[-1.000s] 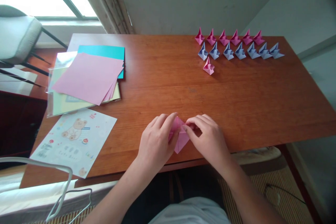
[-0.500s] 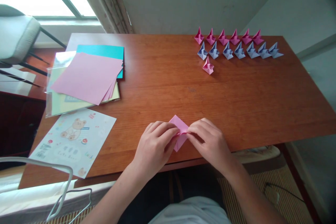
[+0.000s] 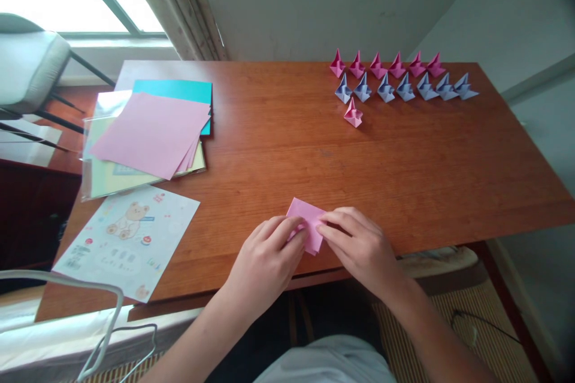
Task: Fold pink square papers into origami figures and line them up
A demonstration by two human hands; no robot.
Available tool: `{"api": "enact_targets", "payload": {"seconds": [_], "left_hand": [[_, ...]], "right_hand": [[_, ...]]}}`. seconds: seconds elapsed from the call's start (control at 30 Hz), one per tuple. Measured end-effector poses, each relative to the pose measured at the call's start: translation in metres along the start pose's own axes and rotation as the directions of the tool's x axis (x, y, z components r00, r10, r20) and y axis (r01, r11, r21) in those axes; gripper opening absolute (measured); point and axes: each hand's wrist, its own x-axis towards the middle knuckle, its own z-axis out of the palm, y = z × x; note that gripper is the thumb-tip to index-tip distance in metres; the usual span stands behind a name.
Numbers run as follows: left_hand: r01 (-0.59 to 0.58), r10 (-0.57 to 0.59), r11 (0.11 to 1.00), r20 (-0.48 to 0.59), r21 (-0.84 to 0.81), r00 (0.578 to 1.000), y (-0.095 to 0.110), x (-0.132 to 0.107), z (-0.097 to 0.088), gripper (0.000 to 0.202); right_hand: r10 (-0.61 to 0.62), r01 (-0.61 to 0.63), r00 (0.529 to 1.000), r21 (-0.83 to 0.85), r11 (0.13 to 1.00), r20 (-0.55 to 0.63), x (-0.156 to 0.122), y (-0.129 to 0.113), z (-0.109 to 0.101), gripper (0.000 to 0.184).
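Observation:
A small folded square of pink origami paper (image 3: pixel 309 215) is held between my two hands near the table's front edge. My left hand (image 3: pixel 272 251) pinches its left side, with thumb and forefinger resting on the paper. On the opposite side, my right hand (image 3: pixel 357 245) grips the right corner between thumb and fingers. The fingertips hide part of the folds. Farther back stands a finished pink paper figure (image 3: pixel 353 114), in front of a row of pale blue paper figures (image 3: pixel 405 90) and a row of deeper pink ones (image 3: pixel 398 66).
Pink sheets (image 3: pixel 153 131) lie on a turquoise pack (image 3: pixel 175 88) and a clear sleeve at the left of the wooden table (image 3: pixel 269 149). A bear-printed sheet (image 3: pixel 130 245) lies nearer me. A white bent tube (image 3: pixel 114 293) crosses the lower left corner. A chair (image 3: pixel 31 60) stands by the window.
The pink paper has turned from a diamond pose toward a squarer one, and its raised middle crease now looks flatter. Both hands keep hold of it, my right hand slightly lower.

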Motion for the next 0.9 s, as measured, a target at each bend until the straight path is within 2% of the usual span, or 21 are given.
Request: {"api": "enact_targets", "payload": {"seconds": [0.2,0.37,0.5,0.7,0.9], "left_hand": [[-0.061,0.062,0.996,-0.008,0.071,0.998,0.000,-0.011,-0.004,0.020],[-0.005,0.011,0.997,-0.081,0.074,0.997,-0.006,-0.022,-0.008,0.018],[0.054,-0.047,0.996,-0.092,0.072,0.995,-0.012,-0.028,-0.010,0.020],[0.152,-0.145,0.984,-0.078,0.092,0.986,-0.013,-0.024,-0.015,0.015],[0.256,-0.258,0.966,-0.085,-0.037,0.962,-0.014,-0.018,-0.015,0.021]], "right_hand": [[-0.049,0.050,0.997,-0.013,0.999,0.059,0.002,0.004,-0.006,0.020],[-0.057,0.056,0.995,0.012,0.998,0.078,0.007,0.008,-0.008,0.016],[-0.036,0.032,0.996,0.052,0.998,0.079,0.008,0.009,-0.007,0.015],[0.043,-0.057,0.993,0.115,0.992,0.113,0.014,0.006,-0.007,0.016],[0.183,-0.198,0.971,0.087,0.976,0.152,0.028,0.000,-0.005,0.016]]}}
